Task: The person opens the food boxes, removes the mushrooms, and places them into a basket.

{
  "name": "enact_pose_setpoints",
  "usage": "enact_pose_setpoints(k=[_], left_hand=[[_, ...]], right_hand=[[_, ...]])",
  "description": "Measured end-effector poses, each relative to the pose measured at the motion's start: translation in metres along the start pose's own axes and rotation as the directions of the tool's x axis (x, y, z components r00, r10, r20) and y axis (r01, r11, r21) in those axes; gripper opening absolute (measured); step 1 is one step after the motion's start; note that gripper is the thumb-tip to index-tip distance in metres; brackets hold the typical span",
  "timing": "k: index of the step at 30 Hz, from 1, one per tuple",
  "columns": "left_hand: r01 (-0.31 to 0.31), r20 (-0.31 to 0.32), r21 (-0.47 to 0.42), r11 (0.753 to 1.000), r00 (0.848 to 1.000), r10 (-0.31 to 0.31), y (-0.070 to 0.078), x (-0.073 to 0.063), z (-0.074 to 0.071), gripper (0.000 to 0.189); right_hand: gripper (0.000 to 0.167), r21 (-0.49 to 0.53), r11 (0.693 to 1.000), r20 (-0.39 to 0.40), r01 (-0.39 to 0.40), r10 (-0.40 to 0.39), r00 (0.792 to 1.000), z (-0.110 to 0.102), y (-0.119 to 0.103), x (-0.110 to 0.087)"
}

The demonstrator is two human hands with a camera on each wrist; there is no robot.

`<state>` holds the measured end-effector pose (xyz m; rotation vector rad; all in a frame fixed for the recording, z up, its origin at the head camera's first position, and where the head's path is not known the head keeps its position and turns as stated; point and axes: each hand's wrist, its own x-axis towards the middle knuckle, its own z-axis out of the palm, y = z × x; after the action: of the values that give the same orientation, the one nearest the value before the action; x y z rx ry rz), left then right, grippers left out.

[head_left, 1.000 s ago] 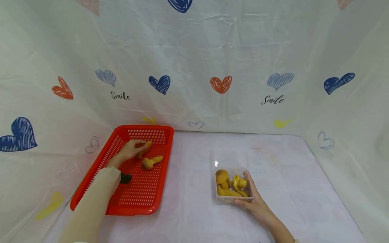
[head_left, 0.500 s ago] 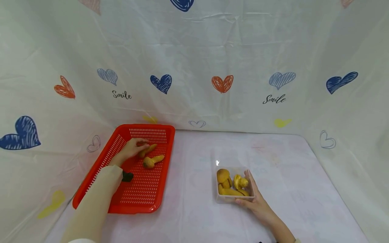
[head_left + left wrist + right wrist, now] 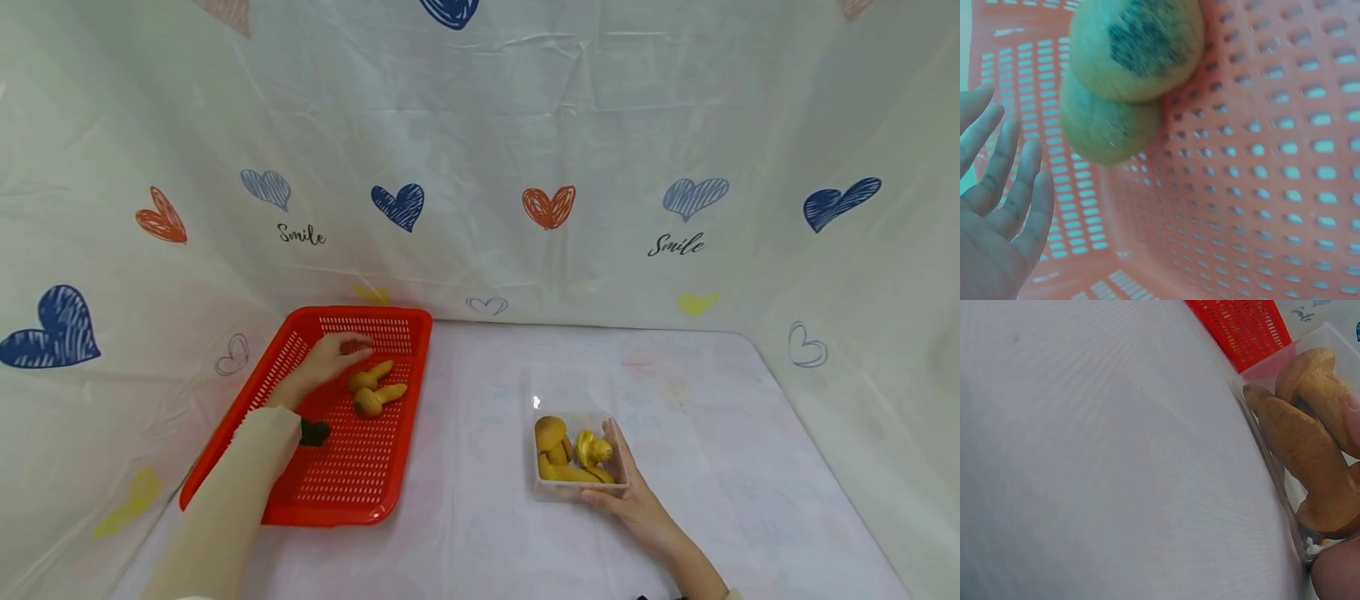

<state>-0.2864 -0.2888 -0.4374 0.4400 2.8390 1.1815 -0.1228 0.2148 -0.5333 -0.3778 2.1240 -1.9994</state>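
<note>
Two yellow-brown mushrooms lie side by side in the red basket (image 3: 352, 500), a rear mushroom (image 3: 365, 380) and a front mushroom (image 3: 369, 402). My left hand (image 3: 328, 358) hovers just left of them, holding nothing; in the left wrist view its fingers (image 3: 1034, 206) are spread apart from both caps, and the front cap (image 3: 1147, 44) bears a dark patch. On the table, my right hand (image 3: 637, 507) grips a clear plastic box (image 3: 555, 492) by its right side and front. Several mushrooms (image 3: 1304, 450) fill the box, one with a ridged yellow cap (image 3: 591, 450).
The white table (image 3: 480, 433) stretches between basket and box and on to the right. Behind it hangs a white sheet (image 3: 480, 125) printed with hearts. A small dark object (image 3: 315, 432) shows beside the left sleeve, over the basket.
My left hand has let go of the rear mushroom, which now rests against the front one, and has drawn slightly back and left. My right hand keeps its grip on the box.
</note>
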Motion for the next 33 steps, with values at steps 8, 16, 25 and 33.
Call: enact_pose_setpoints(k=[8, 16, 25, 33], left_hand=[[-0.026, 0.018, -0.004, 1.000, 1.000, 0.026, 0.014, 0.003, 0.003, 0.036], [-0.021, 0.036, 0.001, 1.000, 0.999, 0.021, 0.035, 0.010, 0.002, 0.040], [-0.044, 0.063, -0.026, 0.999, 0.997, 0.045, 0.068, 0.014, 0.004, 0.041], [-0.143, 0.099, -0.072, 0.987, 0.984, 0.149, 0.101, 0.018, 0.012, 0.041]], right_hand=[[0.111, 0.012, 1.000, 0.001, -0.009, 0.009, 1.000, 0.001, 0.002, 0.000], [0.111, -0.002, 1.000, -0.003, -0.003, 0.003, 1.000, 0.001, 0.001, 0.001], [0.110, 0.012, 1.000, -0.003, 0.000, 0.000, 1.000, 0.000, 0.002, 0.002], [0.111, 0.002, 1.000, -0.009, -0.004, 0.004, 1.000, 0.000, 0.001, 0.002]])
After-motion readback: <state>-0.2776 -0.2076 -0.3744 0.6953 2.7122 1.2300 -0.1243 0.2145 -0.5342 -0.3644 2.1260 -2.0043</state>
